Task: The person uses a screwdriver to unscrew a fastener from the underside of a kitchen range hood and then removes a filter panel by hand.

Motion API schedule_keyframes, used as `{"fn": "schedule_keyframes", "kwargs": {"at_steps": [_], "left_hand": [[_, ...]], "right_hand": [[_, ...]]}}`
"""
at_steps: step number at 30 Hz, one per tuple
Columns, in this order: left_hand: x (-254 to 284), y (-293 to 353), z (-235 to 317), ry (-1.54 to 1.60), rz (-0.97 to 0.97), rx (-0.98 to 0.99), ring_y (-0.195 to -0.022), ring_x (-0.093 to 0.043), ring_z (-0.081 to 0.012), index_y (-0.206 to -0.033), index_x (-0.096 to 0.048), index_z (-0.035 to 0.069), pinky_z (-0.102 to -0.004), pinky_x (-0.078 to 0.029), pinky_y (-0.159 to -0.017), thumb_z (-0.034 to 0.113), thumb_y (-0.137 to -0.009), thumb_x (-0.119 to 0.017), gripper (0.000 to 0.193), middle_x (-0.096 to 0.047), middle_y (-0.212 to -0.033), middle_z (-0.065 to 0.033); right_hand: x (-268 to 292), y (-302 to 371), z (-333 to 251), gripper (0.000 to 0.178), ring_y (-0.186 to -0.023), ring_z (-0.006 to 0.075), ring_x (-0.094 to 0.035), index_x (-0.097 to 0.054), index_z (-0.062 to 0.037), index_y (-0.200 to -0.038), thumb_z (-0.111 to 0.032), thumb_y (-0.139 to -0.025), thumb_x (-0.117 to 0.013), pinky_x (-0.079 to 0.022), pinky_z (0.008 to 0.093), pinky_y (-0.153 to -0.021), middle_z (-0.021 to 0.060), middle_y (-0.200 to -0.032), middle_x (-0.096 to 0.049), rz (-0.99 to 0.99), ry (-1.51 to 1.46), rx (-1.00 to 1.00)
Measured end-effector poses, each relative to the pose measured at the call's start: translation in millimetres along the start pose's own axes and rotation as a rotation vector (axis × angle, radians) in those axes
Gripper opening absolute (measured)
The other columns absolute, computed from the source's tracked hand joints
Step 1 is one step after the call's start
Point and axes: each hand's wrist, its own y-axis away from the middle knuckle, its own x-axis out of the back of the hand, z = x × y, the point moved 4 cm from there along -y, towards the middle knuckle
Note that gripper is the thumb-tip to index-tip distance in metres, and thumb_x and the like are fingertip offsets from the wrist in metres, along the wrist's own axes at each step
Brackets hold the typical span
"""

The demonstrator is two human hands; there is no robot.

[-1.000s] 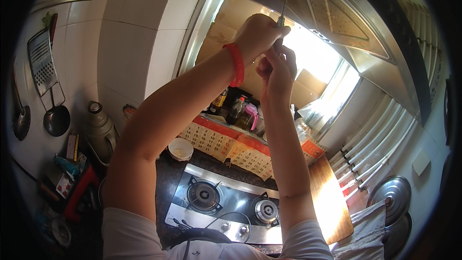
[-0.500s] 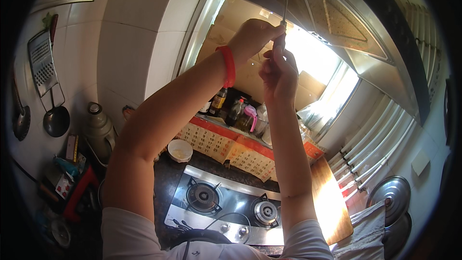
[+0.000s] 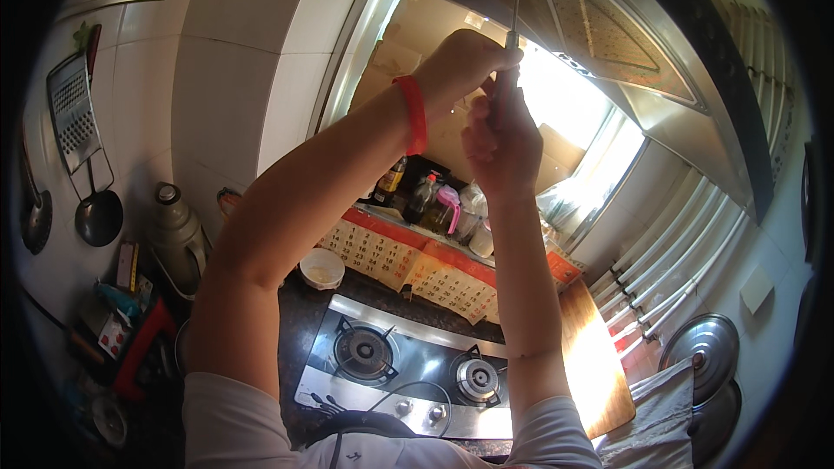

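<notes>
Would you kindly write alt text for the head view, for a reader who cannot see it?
Both hands are raised to the underside of a metal range hood: the left hand, with a red wristband, and the right hand grip a thin screwdriver pointing up. Below lie a two-burner gas stove and a small white bowl.

One view only, from a wide fisheye camera on the person's head. It faces forward and up along both raised forearms toward the range hood (image 3: 608,43), close above, with the stove (image 3: 417,365) low by the bottom edge.
</notes>
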Motion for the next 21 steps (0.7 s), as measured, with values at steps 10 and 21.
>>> {"fn": "schedule_keyframes", "kwargs": {"at_steps": [10,21], "left_hand": [[2.0,-9.3,-3.9,-0.202,0.047,-0.063,-0.062,-0.055,-0.0105,-0.074,-0.062,0.000,-0.0258,-0.043,-0.065,0.028,-0.086,-0.056,0.030,-0.061,-0.067,-0.0053],[3.5,-6.1,-2.6,-0.179,0.048,-0.074,-0.060,-0.054,-0.0105,-0.074,-0.061,0.000,-0.0252,-0.044,-0.056,0.024,-0.086,-0.056,0.028,-0.060,-0.066,-0.0049]], "right_hand": [[-6.5,-0.6,-0.3,0.018,-0.052,0.0076,-0.045,-0.047,-0.0045,-0.086,-0.014,-0.082,-0.062,-0.036,0.0213,-0.045,0.0025,-0.068,-0.050,0.495,0.370,0.318],[-9.6,-0.5,4.6,0.019,-0.052,0.0067,-0.044,-0.047,-0.0051,-0.088,-0.015,-0.083,-0.062,-0.036,0.0217,-0.044,0.0008,-0.069,-0.049,0.490,0.411,0.358]]}}
